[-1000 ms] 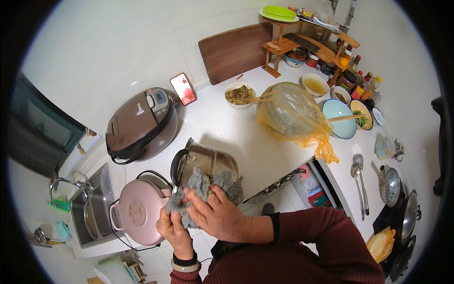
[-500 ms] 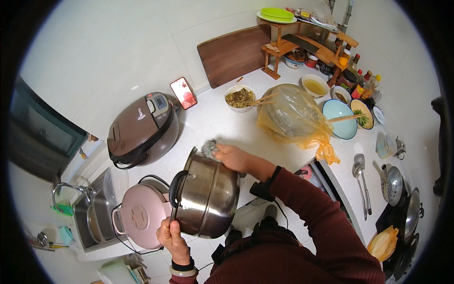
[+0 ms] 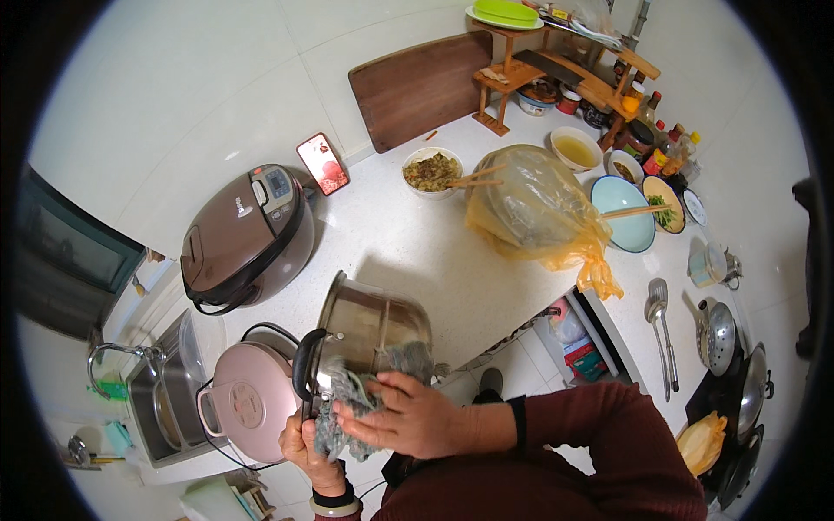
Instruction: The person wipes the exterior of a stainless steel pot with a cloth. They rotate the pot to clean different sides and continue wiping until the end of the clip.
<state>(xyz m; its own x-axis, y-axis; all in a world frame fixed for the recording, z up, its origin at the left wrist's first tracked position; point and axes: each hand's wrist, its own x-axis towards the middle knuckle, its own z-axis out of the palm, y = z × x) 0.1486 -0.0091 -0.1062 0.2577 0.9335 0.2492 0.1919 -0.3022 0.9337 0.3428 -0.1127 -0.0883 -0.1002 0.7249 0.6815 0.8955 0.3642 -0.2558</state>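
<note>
A large stainless steel pot with a black side handle is tipped on its side in front of me, at the counter's near edge. Gripping its rim at the lower left is my left hand, fingers wrapped round the metal. My right hand presses a grey-green cloth against the near side of the pot, fingers bent over it. The cloth spreads across the pot's wall and hides part of it.
Left of the pot sit a pink lidded cooker, a brown rice cooker and a sink. Behind stand a bowl of chopped food and a bag-covered container. A drawer is pulled out at right.
My right hand has brought the cloth from the pot's far rim down to its near side. The pot has shifted slightly left, and the cloth is spread wider.
</note>
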